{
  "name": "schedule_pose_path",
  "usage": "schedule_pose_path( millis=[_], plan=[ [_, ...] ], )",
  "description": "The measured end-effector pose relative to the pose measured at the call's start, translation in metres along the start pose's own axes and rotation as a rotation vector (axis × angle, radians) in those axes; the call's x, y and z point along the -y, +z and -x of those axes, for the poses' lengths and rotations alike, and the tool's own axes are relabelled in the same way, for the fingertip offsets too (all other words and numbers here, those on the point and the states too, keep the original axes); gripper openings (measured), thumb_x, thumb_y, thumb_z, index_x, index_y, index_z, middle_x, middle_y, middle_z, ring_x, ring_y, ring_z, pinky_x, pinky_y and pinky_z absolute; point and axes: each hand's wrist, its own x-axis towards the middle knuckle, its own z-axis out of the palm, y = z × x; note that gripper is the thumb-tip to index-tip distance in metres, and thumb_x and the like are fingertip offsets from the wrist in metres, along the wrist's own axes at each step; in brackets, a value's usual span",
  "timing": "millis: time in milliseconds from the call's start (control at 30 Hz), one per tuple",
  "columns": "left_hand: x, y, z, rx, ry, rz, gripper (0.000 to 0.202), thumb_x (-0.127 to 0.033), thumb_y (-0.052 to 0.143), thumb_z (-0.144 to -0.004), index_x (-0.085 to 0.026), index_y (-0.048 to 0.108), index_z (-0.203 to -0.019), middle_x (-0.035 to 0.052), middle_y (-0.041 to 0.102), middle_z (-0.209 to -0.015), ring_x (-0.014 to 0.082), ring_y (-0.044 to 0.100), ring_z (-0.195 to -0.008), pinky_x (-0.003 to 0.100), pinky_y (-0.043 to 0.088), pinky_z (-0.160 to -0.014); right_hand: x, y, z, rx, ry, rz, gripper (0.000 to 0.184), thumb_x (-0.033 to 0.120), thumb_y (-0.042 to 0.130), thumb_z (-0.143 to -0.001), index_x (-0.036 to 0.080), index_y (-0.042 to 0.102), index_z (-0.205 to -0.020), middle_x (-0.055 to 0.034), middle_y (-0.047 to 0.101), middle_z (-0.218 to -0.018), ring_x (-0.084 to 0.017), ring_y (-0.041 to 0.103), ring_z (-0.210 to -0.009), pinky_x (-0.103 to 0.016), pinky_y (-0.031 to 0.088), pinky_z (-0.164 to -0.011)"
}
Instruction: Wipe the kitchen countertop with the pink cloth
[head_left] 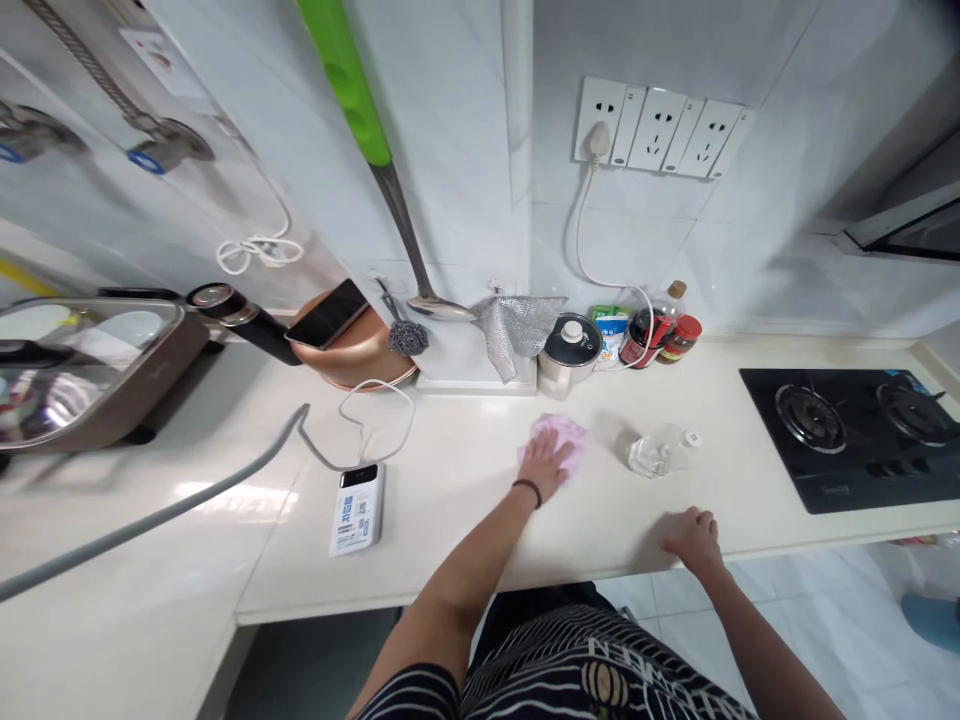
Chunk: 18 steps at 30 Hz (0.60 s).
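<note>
My left hand (544, 462) lies flat on a pink cloth (562, 440) spread on the white countertop (465, 500), fingers pressed down on it. My right hand (694, 535) rests near the counter's front edge with its fingers curled, and nothing shows in it. A clear glass bottle (660, 452) lies on its side between the two hands, slightly beyond the right one.
A white power bank (358, 508) with a cable lies to the left. A black gas hob (855, 430) is at the right. A small pot (571, 350), sauce bottles (660, 335), a steel scrubbing cloth (517, 330) and a copper pan (352, 350) line the wall. A sink (82, 370) is far left.
</note>
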Motion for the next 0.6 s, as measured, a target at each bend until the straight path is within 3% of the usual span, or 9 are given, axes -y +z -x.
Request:
schedule_pose_path(
  millis=[133, 233, 300, 433, 533, 600],
  plan=[
    [0.058, -0.047, -0.002, -0.094, -0.285, -0.005, 0.070, -0.042, 0.047, -0.101, -0.029, 0.032, -0.168, 0.0097, 0.009, -0.182, 0.0373, -0.001, -0.167, 0.060, 0.010, -0.133, -0.001, 0.003, -0.001, -0.003, -0.009, -0.002, 0.088, 0.051, 0.074, -0.076, 0.008, 0.046, -0.148, -0.0245, 0.051, -0.144, -0.042, 0.046, -0.138, -0.047, 0.034, -0.115],
    [0.089, -0.057, 0.014, -0.152, -0.448, -0.012, 0.070, -0.042, 0.042, -0.104, -0.025, 0.028, -0.170, 0.0136, 0.008, -0.181, 0.0389, 0.001, -0.167, 0.060, 0.011, -0.132, -0.001, 0.001, -0.001, 0.008, -0.004, -0.019, 0.087, 0.051, 0.073, -0.076, 0.010, 0.047, -0.148, -0.0246, 0.051, -0.145, -0.042, 0.046, -0.138, -0.049, 0.034, -0.114],
    [0.097, -0.056, 0.028, -0.185, -0.521, -0.021, 0.069, -0.042, 0.041, -0.104, -0.023, 0.029, -0.169, 0.0158, 0.010, -0.181, 0.0399, 0.003, -0.166, 0.060, 0.014, -0.131, -0.001, -0.002, -0.001, 0.019, 0.001, -0.032, 0.085, 0.051, 0.073, -0.075, 0.013, 0.048, -0.147, -0.0239, 0.051, -0.146, -0.043, 0.046, -0.137, -0.051, 0.035, -0.113],
    [0.082, -0.043, 0.055, -0.282, -0.568, -0.048, 0.062, -0.035, 0.042, -0.103, -0.020, 0.041, -0.163, 0.0209, 0.032, -0.172, 0.0413, 0.022, -0.160, 0.061, 0.027, -0.124, 0.000, -0.005, 0.000, 0.009, -0.006, -0.040, 0.085, 0.049, 0.074, -0.074, 0.012, 0.050, -0.146, -0.0238, 0.053, -0.144, -0.043, 0.047, -0.135, -0.051, 0.036, -0.111],
    [0.052, -0.026, 0.075, -0.273, -0.434, -0.018, 0.051, -0.024, 0.044, -0.099, -0.020, 0.056, -0.149, 0.0206, 0.054, -0.151, 0.0370, 0.043, -0.146, 0.055, 0.040, -0.116, -0.001, -0.004, 0.000, 0.013, -0.001, -0.032, 0.083, 0.050, 0.075, -0.075, 0.012, 0.051, -0.145, -0.0240, 0.053, -0.144, -0.042, 0.048, -0.135, -0.048, 0.037, -0.111],
    [0.026, -0.009, 0.089, -0.217, -0.315, 0.011, 0.046, -0.018, 0.047, -0.096, -0.023, 0.065, -0.138, 0.0165, 0.062, -0.139, 0.0320, 0.052, -0.136, 0.048, 0.044, -0.113, -0.001, -0.004, 0.000, 0.019, 0.006, -0.015, 0.084, 0.052, 0.075, -0.075, 0.011, 0.051, -0.145, -0.0253, 0.053, -0.145, -0.041, 0.049, -0.135, -0.046, 0.036, -0.112]
  ],
)
